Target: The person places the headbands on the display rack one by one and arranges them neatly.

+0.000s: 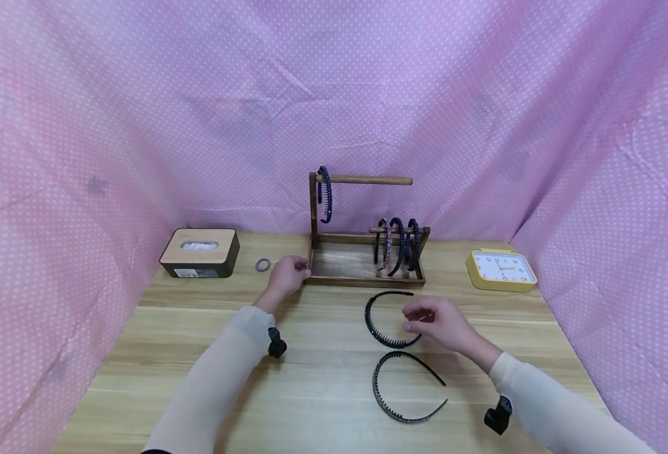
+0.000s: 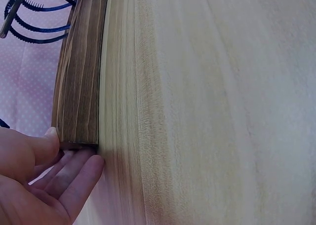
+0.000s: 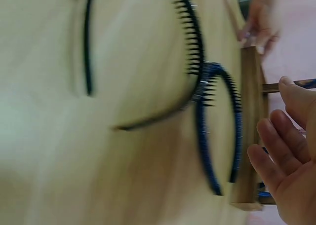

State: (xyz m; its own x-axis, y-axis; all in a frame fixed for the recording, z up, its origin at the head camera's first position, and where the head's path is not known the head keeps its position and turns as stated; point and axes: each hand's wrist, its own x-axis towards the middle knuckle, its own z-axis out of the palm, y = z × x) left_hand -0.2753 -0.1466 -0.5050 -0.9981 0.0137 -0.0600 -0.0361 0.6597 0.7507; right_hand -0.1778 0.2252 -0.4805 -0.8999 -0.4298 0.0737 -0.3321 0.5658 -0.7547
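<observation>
My left hand (image 1: 289, 276) holds the front left corner of a dark wooden rack (image 1: 362, 282), with thumb and fingers at the tray's end (image 2: 79, 87) in the left wrist view. My right hand (image 1: 438, 323) hovers, fingers loosely bent and holding nothing, over the right side of a dark toothed headband (image 1: 370, 321). It looks dark blue (image 3: 237, 131) in the blurred right wrist view. A thinner black headband (image 1: 376, 388) lies nearer on the table. One headband (image 1: 327, 195) hangs on the rack's tall bar, and several, including a pink one (image 1: 388, 246), hang on the low bar.
A tissue box (image 1: 200, 246) stands at the left, with a small purple ring (image 1: 262, 265) between it and my left hand. At the right sits a yellow clock (image 1: 501, 270). Pink dotted cloth (image 1: 254, 126) encloses the back and sides of the wooden table (image 1: 288, 403).
</observation>
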